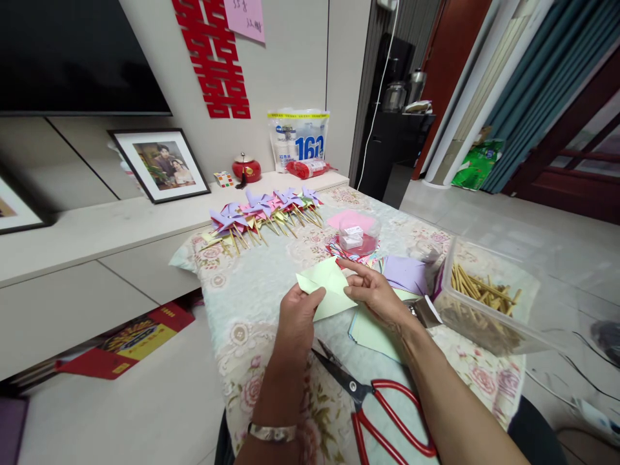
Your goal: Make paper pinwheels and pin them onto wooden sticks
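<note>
A pale green paper square, partly folded, is held just above the flower-patterned tablecloth. My left hand pinches its near left corner. My right hand grips its right edge with thumb and fingers. Under my right wrist lies a stack of pale green sheets, with purple sheets behind it. Red-handled scissors lie shut on the cloth close to my forearms.
A row of purple and pink paper pinwheels lies at the table's far end. A small clear tub sits on pink paper. A clear box of wooden sticks stands at right. A low cabinet runs along the left.
</note>
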Demonstrator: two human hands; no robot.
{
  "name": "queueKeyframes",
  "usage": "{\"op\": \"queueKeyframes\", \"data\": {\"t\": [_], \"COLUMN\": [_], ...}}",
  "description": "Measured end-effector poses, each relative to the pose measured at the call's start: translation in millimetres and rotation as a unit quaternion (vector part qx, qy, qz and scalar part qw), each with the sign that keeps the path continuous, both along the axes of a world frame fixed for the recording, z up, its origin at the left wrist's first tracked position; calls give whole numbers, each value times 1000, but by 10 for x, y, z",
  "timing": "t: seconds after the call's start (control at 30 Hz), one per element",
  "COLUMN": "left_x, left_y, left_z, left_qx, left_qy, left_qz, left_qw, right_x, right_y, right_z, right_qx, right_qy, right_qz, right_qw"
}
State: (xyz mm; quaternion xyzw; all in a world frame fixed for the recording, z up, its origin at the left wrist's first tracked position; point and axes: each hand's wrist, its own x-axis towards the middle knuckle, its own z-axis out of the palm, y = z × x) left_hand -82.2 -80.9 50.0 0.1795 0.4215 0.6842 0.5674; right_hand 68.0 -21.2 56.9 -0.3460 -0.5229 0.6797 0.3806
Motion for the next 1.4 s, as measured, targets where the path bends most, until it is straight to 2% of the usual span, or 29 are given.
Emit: {"op": "queueKeyframes", "data": {"t": [0.13,0.27,0.47,0.57,0.83,1.03,1.27,1.4], "left_x": [-29,-49,-52,-44,-17,-8,11,53], "left_y": [0,3,16,11,18,41,49,123], "left_z": [-9,-27,-19,-6,-47,-115,-128,-185], "left_qx": [-5,-9,-15,-20,-20,-14,-14,-27], "left_qy": [-24,-36,-35,-27,-5,37,69,78], "left_qz": [-14,-9,12,24,42,57,60,90], "left_qw": [1000,999,999,999,999,998,996,993], "right_x": [-6,24,123,155,151,136,127,92], "right_y": [8,17,35,47,34,36,11,-11], "right_z": [-9,-15,-8,-3,20,1,31,47], "right_qx": [26,129,315,362,403,401,383,376], "right_qy": [21,-19,-86,-107,-122,-138,-182,-213], "right_qz": [-3,-29,2,30,76,73,69,50], "right_qw": [999,991,945,925,904,903,903,900]}}
